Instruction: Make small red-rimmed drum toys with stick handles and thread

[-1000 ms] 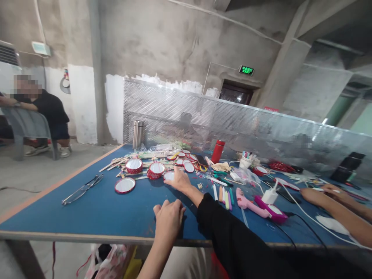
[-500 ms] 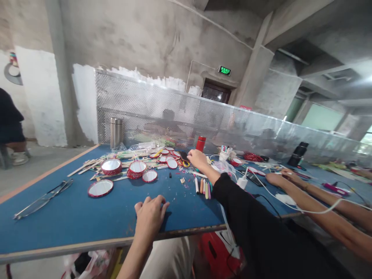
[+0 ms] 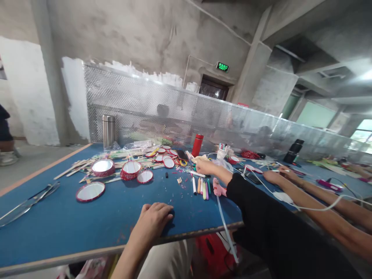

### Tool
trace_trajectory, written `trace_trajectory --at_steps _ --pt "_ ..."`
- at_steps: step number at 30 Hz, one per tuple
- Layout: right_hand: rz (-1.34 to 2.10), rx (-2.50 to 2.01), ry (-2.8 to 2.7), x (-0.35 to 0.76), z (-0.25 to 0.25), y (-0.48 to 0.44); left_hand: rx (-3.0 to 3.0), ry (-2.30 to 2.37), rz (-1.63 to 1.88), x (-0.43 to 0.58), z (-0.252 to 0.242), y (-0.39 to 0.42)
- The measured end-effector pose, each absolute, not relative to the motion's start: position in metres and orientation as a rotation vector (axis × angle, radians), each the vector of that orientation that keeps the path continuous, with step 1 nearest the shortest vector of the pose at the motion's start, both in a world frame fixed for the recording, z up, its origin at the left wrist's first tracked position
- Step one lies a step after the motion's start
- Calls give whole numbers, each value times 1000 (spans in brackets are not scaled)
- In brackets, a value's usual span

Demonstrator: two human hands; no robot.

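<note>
My left hand (image 3: 154,221) rests near the front edge of the blue table (image 3: 87,224), its fingers curled under with nothing visible in them. My right arm, in a black sleeve, reaches across the table. My right hand (image 3: 205,167) lies closed beside a white stick (image 3: 194,173) and a row of coloured pens (image 3: 203,186); what it holds is hidden. A pink glue gun (image 3: 218,188) lies just to the right of my forearm. Round red-rimmed mirrors (image 3: 90,191) lie to the left, among wooden sticks (image 3: 72,169).
A steel flask (image 3: 108,131) and a red bottle (image 3: 197,145) stand before a perforated metal screen (image 3: 162,104). A co-worker's bare arms (image 3: 305,190) lie on the table at right, near white cables. Metal tongs (image 3: 26,201) lie at the left edge.
My right hand drew back from the mirrors, out toward the red bottle, then nearer to the pens. My left hand's fingers curled in. The view turned right.
</note>
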State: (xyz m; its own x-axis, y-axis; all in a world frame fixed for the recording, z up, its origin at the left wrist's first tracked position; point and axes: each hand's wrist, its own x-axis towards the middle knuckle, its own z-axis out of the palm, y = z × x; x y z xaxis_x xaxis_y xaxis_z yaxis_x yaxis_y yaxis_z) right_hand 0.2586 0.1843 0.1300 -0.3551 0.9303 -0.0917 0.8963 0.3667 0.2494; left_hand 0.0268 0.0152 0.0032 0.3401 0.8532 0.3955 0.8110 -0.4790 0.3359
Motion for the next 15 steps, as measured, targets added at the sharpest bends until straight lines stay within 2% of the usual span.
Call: trace_trajectory --at_steps 7,15 --pt "142 1456 2403 254 124 177 2391 1561 789 25 2 19" --pt "208 1325 2420 247 115 175 2182 1688 619 31 22 27"
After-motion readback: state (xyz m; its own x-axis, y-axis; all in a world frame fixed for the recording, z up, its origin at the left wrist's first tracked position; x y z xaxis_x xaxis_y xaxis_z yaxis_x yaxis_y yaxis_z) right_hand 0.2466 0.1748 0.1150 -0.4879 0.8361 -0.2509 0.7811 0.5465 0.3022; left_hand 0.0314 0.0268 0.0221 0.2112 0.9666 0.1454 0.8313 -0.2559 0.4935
